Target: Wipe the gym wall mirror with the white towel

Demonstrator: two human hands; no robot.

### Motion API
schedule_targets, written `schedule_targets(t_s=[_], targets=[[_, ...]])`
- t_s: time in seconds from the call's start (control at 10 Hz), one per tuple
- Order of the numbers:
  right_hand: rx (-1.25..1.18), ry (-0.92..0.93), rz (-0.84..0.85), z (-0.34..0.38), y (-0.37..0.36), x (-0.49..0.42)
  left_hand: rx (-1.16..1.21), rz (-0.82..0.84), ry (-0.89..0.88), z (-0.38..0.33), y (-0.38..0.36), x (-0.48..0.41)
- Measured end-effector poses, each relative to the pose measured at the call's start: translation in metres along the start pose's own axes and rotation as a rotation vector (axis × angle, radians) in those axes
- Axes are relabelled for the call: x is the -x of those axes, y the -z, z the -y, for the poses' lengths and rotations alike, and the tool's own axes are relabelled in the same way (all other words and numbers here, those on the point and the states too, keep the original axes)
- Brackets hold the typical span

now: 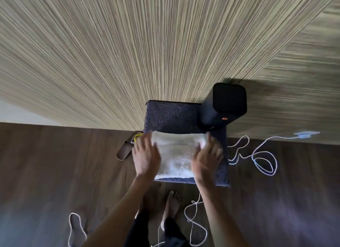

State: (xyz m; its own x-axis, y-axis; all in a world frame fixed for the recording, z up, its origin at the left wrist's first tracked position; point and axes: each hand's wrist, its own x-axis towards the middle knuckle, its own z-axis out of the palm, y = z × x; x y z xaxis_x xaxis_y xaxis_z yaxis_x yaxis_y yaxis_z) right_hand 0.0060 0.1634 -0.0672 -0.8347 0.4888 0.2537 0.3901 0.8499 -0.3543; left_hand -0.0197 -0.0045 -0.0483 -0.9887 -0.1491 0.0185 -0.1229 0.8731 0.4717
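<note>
A slipper [124, 153] lies on the floor at the left, just beside the dark pad [171, 116] that sits against the wall. I have the left hand [146, 154] flat, fingers spread, over the left edge of the towel [176, 154], which lies folded on the near half of the pad. The right hand [207, 157] does the same at the right edge, fingers straight and apart. Motion blur keeps me from telling whether either hand actually presses the cloth. I judge one hand goes to each side so the towel can be lifted in one piece without unfolding, ready for wiping. Far right, a black tower [224, 107] stands at the pad's corner, and a white cable [263, 160] loops on the floor beyond. No mirror is in view.
</note>
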Motion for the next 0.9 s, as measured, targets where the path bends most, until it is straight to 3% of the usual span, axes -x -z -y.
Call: schedule_targets(t_s=[0.1, 0.2, 0.3, 0.4, 0.5, 0.8, 0.9], targets=[[0.052, 0.455, 0.199, 0.001, -0.009, 0.008, -0.115, 0.114, -0.400, -0.016, -0.020, 0.016], [0.117, 0.440, 0.284, -0.021, -0.015, 0.007, -0.205, 0.219, -0.455, -0.007, -0.036, 0.022], [0.076, 0.094, 0.296, -0.022, -0.012, 0.005, -0.252, 0.215, -0.324, 0.013, -0.038, 0.013], [0.084, 0.082, 0.293, -0.014, -0.012, 0.003, -0.280, 0.196, -0.226, 0.027, -0.032, 0.005], [0.069, 0.135, 0.261, -0.005, -0.010, -0.002, -0.275, 0.194, -0.245, 0.020, -0.027, 0.001], [-0.503, 0.156, 0.069, 0.034, 0.058, -0.016, 0.112, -0.180, -0.368, -0.048, 0.034, -0.014], [-0.701, 0.156, 0.040, 0.053, 0.129, 0.001, 0.308, -0.191, -0.439, -0.074, 0.067, 0.030]])
